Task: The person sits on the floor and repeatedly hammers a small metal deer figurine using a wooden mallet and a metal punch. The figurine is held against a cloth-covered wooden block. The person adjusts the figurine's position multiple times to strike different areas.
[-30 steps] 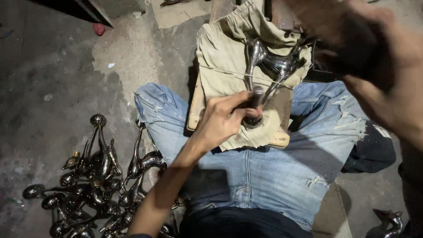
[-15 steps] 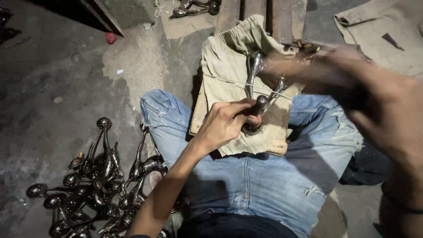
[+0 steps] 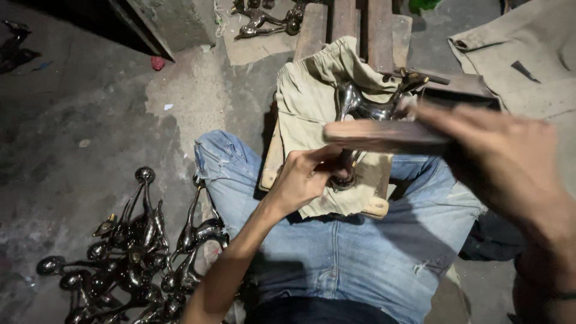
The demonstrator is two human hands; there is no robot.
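- The person sits on the concrete floor (image 3: 90, 120) with both legs in blue jeans (image 3: 360, 252), and the camera looks down at the lap.
- The left hand (image 3: 303, 180) is closed around the round base of a shiny metal figurine (image 3: 360, 111); its grip is pressed tight on this base and keeps the piece upright.
- The figurine stands on a beige cloth (image 3: 306, 102), which lies over a wooden board (image 3: 270, 168) just in front of the knees.
- The right hand (image 3: 504, 156) is near the camera and a little blurred. Its fingers are closed on the end of a flat brown tool (image 3: 384, 135), maybe a file or a sanding block; I cannot tell which.
- This tool lies across the middle of the figurine and seems to touch it.
- On the floor beside the left leg is a pile of dark metal figurines (image 3: 132, 258), with long necks and round ends.
- More metal pieces (image 3: 264, 18) lie at the top edge, next to wooden planks (image 3: 354, 24).
- Another beige cloth (image 3: 528, 54) lies at the upper right.
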